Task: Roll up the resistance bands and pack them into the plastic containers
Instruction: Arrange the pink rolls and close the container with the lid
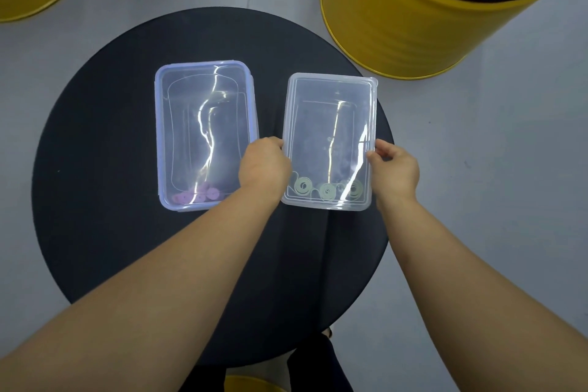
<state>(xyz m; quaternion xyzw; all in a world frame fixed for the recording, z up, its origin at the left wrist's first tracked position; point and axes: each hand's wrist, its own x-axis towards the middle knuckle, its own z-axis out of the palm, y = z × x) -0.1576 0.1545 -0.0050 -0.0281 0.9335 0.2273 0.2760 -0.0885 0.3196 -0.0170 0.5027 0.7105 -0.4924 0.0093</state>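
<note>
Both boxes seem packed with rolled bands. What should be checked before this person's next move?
1. Green rolled bands lie inside the right container: ok.
2. Pink rolled bands lie inside the left container: ok.
3. Left hand and right hand grip the right container's long sides: ok.
4. Right container's lid seated all round: cannot tell.
5. Left container's lid latched: cannot tell.
6. Both containers fully on the table: ok.

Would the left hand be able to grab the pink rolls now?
Probably not: the left hand grips the clear container, and the blue-rimmed lid covers the pink rolls, so it must come off first.
</note>
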